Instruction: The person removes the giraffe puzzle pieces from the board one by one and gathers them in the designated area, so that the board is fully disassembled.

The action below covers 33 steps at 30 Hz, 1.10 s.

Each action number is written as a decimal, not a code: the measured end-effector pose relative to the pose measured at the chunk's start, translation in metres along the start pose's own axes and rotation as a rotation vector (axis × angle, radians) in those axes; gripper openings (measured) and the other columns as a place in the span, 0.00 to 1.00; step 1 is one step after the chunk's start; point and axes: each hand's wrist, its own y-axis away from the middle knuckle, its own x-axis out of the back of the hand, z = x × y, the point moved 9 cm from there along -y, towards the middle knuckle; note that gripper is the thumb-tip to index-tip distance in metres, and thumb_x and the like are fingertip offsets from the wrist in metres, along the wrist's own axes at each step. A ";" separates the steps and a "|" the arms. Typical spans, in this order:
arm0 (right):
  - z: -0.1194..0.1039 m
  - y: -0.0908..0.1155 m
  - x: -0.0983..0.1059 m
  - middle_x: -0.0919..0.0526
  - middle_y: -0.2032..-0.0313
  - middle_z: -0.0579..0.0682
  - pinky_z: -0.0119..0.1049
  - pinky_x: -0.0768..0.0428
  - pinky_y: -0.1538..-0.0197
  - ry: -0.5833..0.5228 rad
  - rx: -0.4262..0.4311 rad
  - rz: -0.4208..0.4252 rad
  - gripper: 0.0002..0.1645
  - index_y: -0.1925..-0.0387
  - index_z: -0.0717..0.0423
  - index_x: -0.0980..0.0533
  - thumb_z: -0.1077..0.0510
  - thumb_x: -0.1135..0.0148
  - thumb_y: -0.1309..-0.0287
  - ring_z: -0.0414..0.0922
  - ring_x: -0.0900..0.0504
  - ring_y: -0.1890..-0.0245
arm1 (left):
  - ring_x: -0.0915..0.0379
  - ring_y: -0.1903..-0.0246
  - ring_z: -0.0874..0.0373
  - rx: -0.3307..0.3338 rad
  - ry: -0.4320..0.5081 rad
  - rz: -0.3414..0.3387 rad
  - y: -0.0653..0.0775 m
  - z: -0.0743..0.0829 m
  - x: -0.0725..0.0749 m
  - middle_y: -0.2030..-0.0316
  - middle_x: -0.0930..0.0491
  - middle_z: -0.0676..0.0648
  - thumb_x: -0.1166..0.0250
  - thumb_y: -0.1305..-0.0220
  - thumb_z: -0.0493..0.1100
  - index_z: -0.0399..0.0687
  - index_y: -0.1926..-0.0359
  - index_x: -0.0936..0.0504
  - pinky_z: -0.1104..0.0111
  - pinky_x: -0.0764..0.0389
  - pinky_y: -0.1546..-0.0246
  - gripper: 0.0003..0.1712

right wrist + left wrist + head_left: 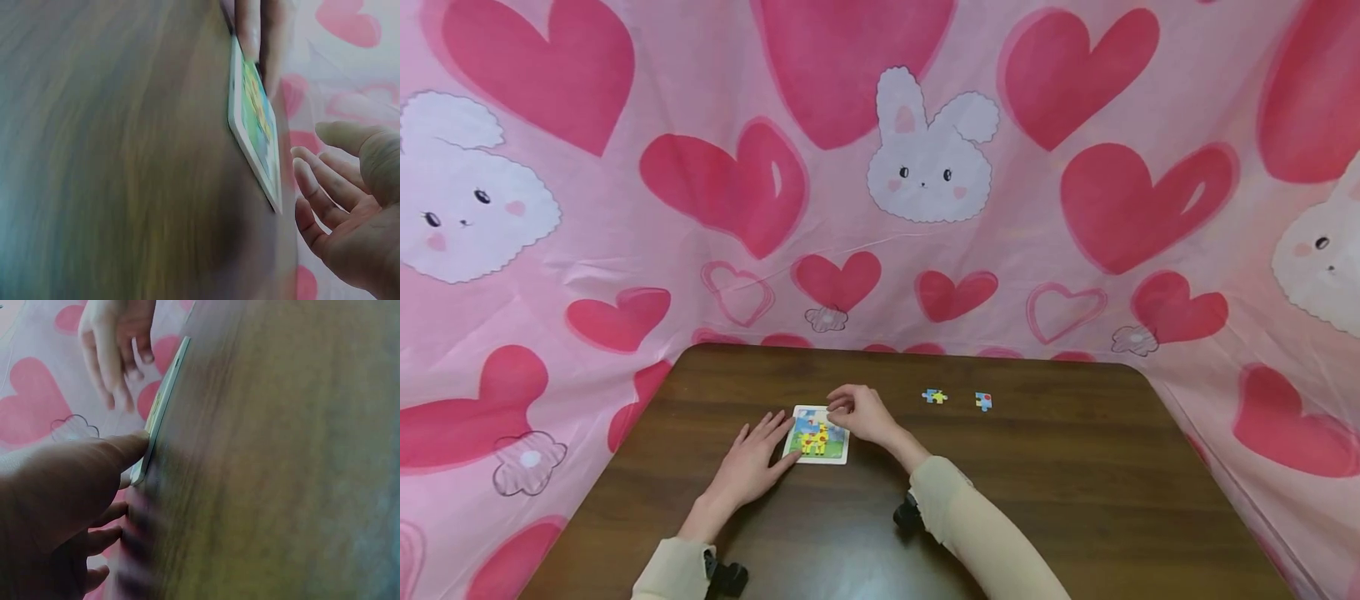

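Note:
A small jigsaw puzzle in a white-bordered tray [822, 460] lies flat on the table, showing a yellow giraffe [814, 442] on green and blue. My left hand [748, 468] is spread at its left side, the thumb [132, 447] on the tray's near edge and the fingers along the left edge. Over the tray's upper right corner hovers my right hand [867, 415]. Its fingers [328, 181] are loosely bent with nothing between them in the right wrist view, and the hand is apart from the tray there.
Two loose puzzle pieces lie to the right of the tray: a blue and yellow one [935, 397] and a blue one with a red spot [983, 401]. The dark wooden table [1075, 483] ends at a pink curtain [865, 233] with hearts and rabbits.

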 end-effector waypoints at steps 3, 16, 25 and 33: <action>-0.003 -0.007 -0.015 0.05 0.53 0.60 0.41 0.09 0.46 0.002 -0.005 -0.013 0.18 0.43 0.69 0.15 0.64 0.26 0.31 0.52 0.07 0.53 | 0.40 0.17 0.32 -0.010 0.000 0.008 0.000 -0.001 0.001 0.19 0.32 0.34 0.31 0.24 0.59 0.44 0.19 0.28 0.29 0.43 0.18 0.42; -0.009 -0.013 -0.038 0.05 0.55 0.59 0.42 0.08 0.46 0.049 -0.022 0.013 0.17 0.45 0.70 0.14 0.65 0.28 0.31 0.51 0.06 0.53 | 0.40 0.17 0.33 -0.025 0.003 0.007 0.000 -0.001 0.000 0.19 0.32 0.34 0.32 0.23 0.59 0.42 0.19 0.29 0.29 0.43 0.18 0.42; -0.002 -0.012 -0.040 0.09 0.62 0.48 0.42 0.24 0.44 0.337 -0.044 0.169 0.23 0.44 0.63 0.13 0.54 0.23 0.36 0.49 0.20 0.52 | 0.40 0.17 0.32 -0.027 0.000 -0.002 0.001 -0.001 -0.002 0.18 0.33 0.34 0.32 0.22 0.59 0.43 0.18 0.29 0.28 0.44 0.18 0.42; -0.015 -0.006 -0.040 0.07 0.61 0.47 0.43 0.24 0.43 0.349 -0.089 0.159 0.18 0.47 0.61 0.12 0.58 0.24 0.36 0.49 0.18 0.52 | 0.40 0.17 0.31 -0.026 -0.001 0.003 0.001 0.000 0.000 0.18 0.32 0.34 0.33 0.23 0.59 0.44 0.18 0.29 0.28 0.44 0.18 0.41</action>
